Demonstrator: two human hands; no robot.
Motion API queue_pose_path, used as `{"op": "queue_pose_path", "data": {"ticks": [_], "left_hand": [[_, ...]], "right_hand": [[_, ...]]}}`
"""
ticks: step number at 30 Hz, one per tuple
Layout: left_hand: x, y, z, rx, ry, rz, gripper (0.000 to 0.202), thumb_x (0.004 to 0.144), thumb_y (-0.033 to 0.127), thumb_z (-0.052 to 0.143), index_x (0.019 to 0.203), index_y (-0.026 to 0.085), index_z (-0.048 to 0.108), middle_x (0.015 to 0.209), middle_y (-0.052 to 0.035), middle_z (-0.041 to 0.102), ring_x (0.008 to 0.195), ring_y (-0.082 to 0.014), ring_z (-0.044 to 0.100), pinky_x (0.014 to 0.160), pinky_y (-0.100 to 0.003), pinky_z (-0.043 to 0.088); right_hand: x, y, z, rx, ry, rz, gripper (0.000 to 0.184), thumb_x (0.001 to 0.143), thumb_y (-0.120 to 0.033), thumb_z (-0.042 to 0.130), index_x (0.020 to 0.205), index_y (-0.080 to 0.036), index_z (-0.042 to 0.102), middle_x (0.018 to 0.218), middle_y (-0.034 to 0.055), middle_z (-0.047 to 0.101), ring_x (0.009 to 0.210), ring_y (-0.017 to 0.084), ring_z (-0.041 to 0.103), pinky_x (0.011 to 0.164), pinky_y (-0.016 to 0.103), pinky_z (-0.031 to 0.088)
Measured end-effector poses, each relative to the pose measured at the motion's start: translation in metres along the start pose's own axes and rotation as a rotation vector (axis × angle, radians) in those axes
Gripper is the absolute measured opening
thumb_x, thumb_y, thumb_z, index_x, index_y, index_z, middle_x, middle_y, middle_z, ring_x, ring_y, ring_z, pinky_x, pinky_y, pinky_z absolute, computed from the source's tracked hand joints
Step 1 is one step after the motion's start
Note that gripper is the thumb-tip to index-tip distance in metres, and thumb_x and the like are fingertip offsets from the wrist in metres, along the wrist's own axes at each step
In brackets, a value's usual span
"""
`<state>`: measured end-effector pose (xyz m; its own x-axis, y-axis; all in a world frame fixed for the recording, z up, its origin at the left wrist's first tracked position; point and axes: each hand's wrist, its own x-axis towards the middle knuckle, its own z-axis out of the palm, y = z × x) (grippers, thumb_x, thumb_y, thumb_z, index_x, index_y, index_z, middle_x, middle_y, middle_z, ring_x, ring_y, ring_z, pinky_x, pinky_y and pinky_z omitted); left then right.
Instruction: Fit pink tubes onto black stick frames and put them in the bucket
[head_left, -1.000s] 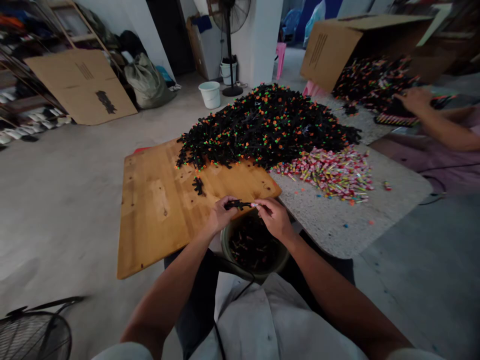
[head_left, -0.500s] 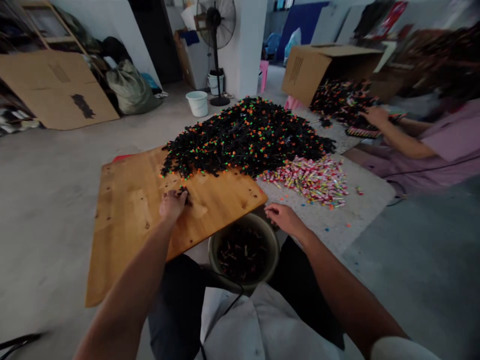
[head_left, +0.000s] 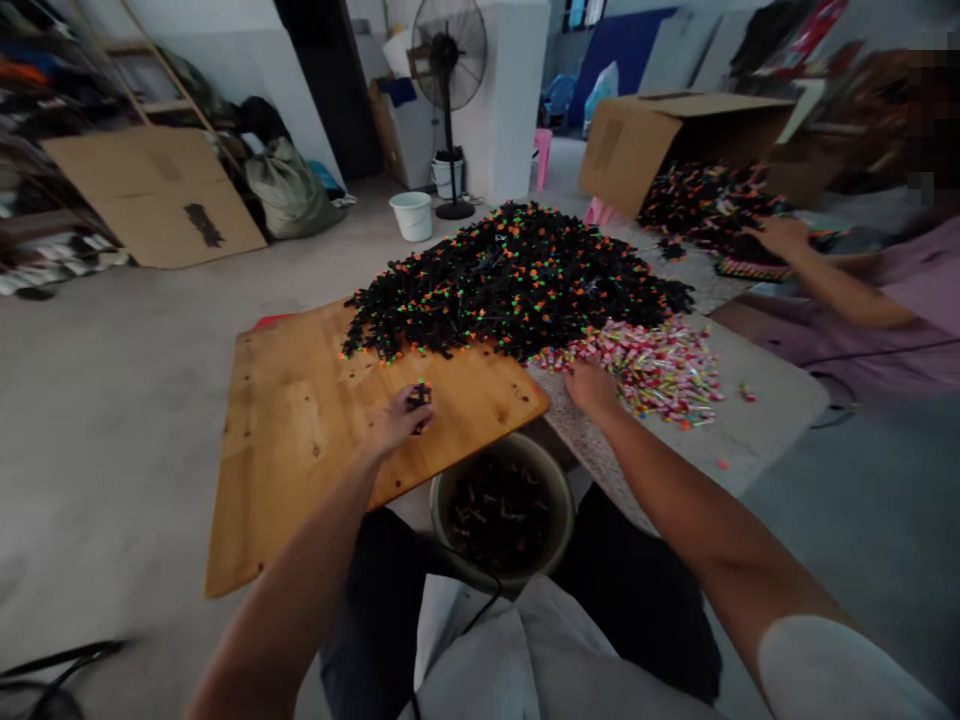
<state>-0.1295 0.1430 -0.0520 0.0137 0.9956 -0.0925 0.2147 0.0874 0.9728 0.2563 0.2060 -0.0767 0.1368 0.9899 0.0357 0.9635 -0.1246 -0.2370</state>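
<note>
In front of the black heap point(head_left: 517, 285), my left hand point(head_left: 396, 420) is pinching a black piece point(head_left: 421, 397), best kept steady; beside the heap, my right hand point(head_left: 592, 388) is touching pink pieces point(head_left: 667, 362), best taken singly; its fingers' grip I can't tell.

A pale grey-white cloth shirt point(head_left: 484, 668), with a lighter pointed flap point(head_left: 433, 622) and a seam point(head_left: 529, 645) down its front, has a loose, short whitish right sleeve point(head_left: 832, 660). A thin black cable point(head_left: 484, 606) crosses the shirt. Worn with it are dark, nearly black cloth trousers point(head_left: 645, 590). The left hand point(head_left: 394, 422) and right hand point(head_left: 594, 390) are bare.
</note>
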Motion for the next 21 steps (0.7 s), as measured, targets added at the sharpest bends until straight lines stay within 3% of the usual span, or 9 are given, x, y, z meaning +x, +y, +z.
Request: {"op": "queue_pose_path", "data": {"ticks": [5,9,12,13,17,21], "left_hand": [[-0.030,0.024,0.024,-0.134,-0.123,0.002,0.025,0.067,0.022,0.077,0.088,0.018,0.064,0.076,0.0001,0.065,0.066,-0.0122,0.061,0.058,-0.022,0.049],[-0.042,0.040,0.032,-0.189,-0.210,-0.045,0.026,0.076,0.028,0.076,0.096,0.019,0.063,0.070,0.0017,0.064,0.059,-0.0123,0.061,0.051,-0.022,0.047],[-0.044,0.043,0.040,-0.325,-0.190,-0.064,0.029,0.079,0.035,0.078,0.099,0.019,0.064,0.072,0.0005,0.066,0.062,-0.0134,0.064,0.052,-0.023,0.050],[-0.043,0.043,0.044,-0.402,-0.158,-0.073,0.030,0.079,0.036,0.078,0.098,0.019,0.064,0.076,-0.0008,0.068,0.066,-0.0139,0.066,0.056,-0.024,0.053],[-0.036,0.040,0.060,-0.672,-0.030,-0.120,0.030,0.075,0.031,0.079,0.097,0.019,0.061,0.094,-0.0051,0.073,0.081,-0.0154,0.072,0.079,-0.031,0.061],[-0.032,0.046,0.074,-0.784,0.041,-0.061,0.025,0.076,0.026,0.073,0.095,0.021,0.057,0.100,-0.0034,0.071,0.089,-0.0134,0.070,0.092,-0.032,0.059]], "right_hand": [[0.000,0.004,0.000,-0.058,-0.058,-0.008,0.034,0.102,-0.026,0.054,0.123,-0.007,0.072,0.128,0.0263,0.068,0.115,0.033,0.067,0.092,0.038,0.049],[-0.012,-0.001,-0.012,0.018,-0.019,0.029,0.030,0.099,-0.027,0.056,0.119,-0.011,0.072,0.118,0.0219,0.074,0.108,0.032,0.070,0.088,0.038,0.050],[-0.041,-0.024,-0.021,0.407,0.036,-0.002,0.027,0.096,-0.033,0.060,0.113,-0.015,0.070,0.102,0.0142,0.078,0.093,0.027,0.072,0.079,0.034,0.053],[-0.055,-0.035,-0.021,0.587,-0.001,-0.061,0.026,0.096,-0.037,0.061,0.110,-0.016,0.069,0.096,0.0113,0.078,0.086,0.024,0.072,0.074,0.032,0.053],[-0.123,-0.083,-0.017,1.140,-0.383,-0.240,0.038,0.093,-0.056,0.065,0.110,-0.021,0.067,0.083,0.0024,0.074,0.054,0.014,0.058,0.048,0.025,0.045],[-0.168,-0.118,-0.008,1.378,-0.453,-0.246,0.037,0.090,-0.055,0.071,0.105,-0.021,0.069,0.083,0.0014,0.074,0.055,0.011,0.057,0.046,0.022,0.045]]}}
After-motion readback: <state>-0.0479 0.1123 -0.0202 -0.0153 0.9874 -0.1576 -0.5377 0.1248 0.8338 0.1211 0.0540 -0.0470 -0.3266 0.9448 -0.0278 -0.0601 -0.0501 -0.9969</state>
